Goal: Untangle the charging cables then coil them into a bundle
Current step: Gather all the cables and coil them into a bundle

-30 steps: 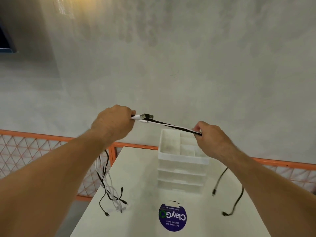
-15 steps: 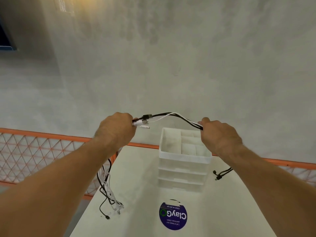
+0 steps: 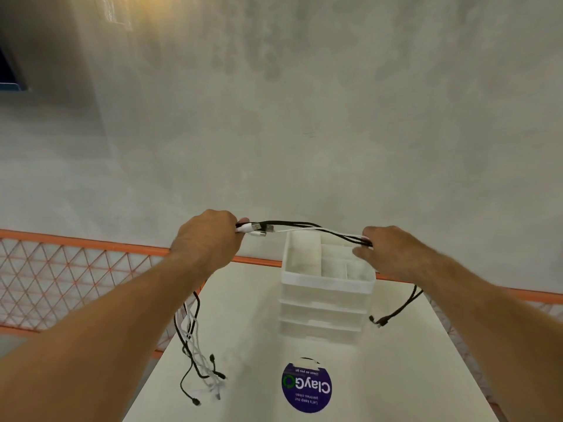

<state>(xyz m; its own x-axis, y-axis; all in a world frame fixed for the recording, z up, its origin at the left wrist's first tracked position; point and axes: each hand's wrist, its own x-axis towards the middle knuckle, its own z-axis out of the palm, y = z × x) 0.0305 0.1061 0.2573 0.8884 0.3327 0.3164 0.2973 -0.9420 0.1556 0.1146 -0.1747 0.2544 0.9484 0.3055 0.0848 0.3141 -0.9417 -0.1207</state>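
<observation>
Black and white charging cables (image 3: 307, 227) stretch in a loose arc between my two hands, above the table. My left hand (image 3: 207, 239) grips them near their USB plugs (image 3: 259, 229), which stick out to the right of the fist. My right hand (image 3: 387, 251) pinches the same strands at its fingertips. More black and white cable ends (image 3: 195, 345) hang below my left hand down to the table. Two black ends (image 3: 396, 312) dangle under my right wrist.
A white plastic drawer organizer (image 3: 326, 300) with open top compartments stands on the white table (image 3: 249, 330), right under the held cables. A round purple sticker (image 3: 306, 385) lies on the table in front of it. An orange mesh railing (image 3: 76, 269) runs behind.
The stretch of cable between my hands has slackened from a taut line into a low arc. The black ends under my right hand have been drawn up shorter.
</observation>
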